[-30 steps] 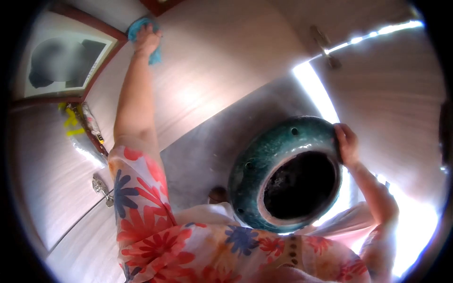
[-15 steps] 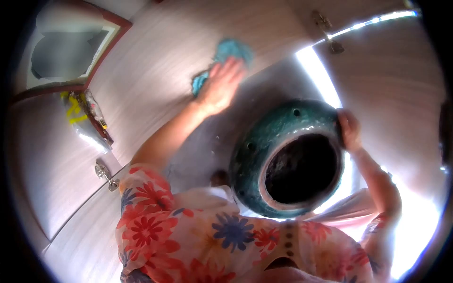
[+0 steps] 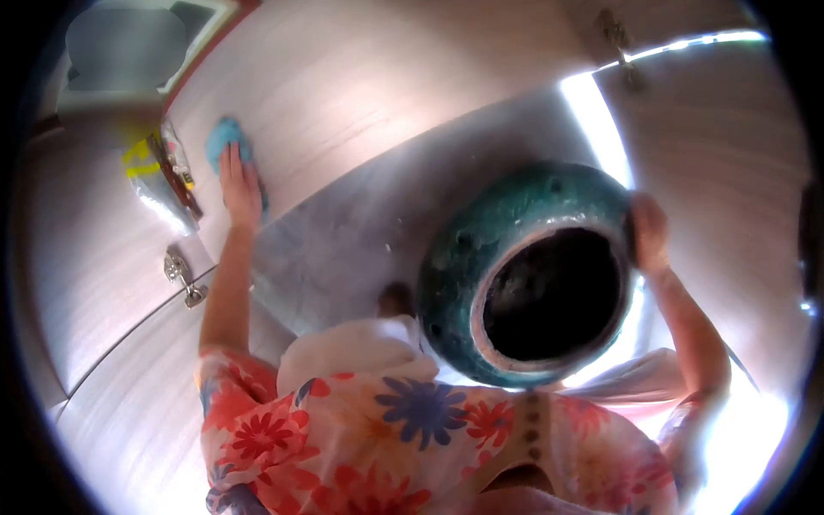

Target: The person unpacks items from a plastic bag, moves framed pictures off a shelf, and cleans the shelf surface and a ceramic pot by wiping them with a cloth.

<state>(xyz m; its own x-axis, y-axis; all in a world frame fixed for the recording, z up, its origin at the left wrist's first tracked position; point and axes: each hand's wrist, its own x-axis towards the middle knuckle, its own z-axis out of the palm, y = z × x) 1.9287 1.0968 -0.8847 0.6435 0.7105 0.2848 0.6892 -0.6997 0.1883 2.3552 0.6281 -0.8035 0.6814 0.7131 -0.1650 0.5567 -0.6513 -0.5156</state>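
My left hand (image 3: 241,193) presses a blue cloth (image 3: 227,142) against the pale wood-grain surface (image 3: 386,77). The fingers lie over the cloth, which shows past their tips. My right hand (image 3: 650,236) grips the outer side of a large round green glazed ceramic pot (image 3: 481,232), its thumb and fingertips partly hidden. The pot is tilted, with its wide dark opening facing me and a pale unglazed rim around it. Small holes dot its green wall.
Metal latches (image 3: 183,279) sit on the wood panels at left and upper right. A yellow-marked plastic packet (image 3: 159,189) lies at left near a red-edged frame (image 3: 206,51). Grey floor (image 3: 352,232) shows beneath the pale surface's edge. Bright light enters at right.
My left hand has swept the blue cloth left and slightly down across the pale surface. My right hand stays on the pot, which has barely shifted in view.
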